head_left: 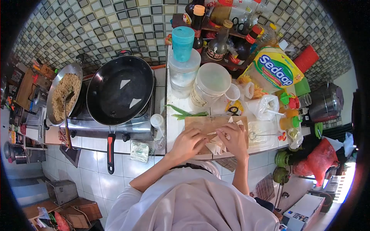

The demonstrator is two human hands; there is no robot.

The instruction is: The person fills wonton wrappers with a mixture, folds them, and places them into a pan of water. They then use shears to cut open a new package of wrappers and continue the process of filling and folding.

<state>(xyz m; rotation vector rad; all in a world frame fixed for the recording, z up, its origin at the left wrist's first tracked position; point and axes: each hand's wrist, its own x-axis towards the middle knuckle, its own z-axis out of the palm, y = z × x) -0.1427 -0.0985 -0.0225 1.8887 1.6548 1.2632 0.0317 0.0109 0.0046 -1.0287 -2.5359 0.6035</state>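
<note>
Black frying pan (pixel 104 92), handle toward the person, probably for easy reach; pale triangles (pixel 124 83) lie apart inside, perhaps to avoid sticking. Left hand (pixel 189 142), fingers bent, faces right hand (pixel 233 139), thumb and fingertips drawn close over pale pieces (pixel 217 148) on a wooden board (pixel 191 124); grips unclear, cannot tell. Tiled counter (pixel 173 133) beneath; mosaic wall (pixel 127 27) behind, red bag (pixel 319 159) far right.

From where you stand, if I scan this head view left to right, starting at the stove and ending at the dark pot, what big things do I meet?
Light metal pan → black frying pan → teal cup → lidded clear jar → yellow-and-green Sedaap packet → dark pot.
</note>
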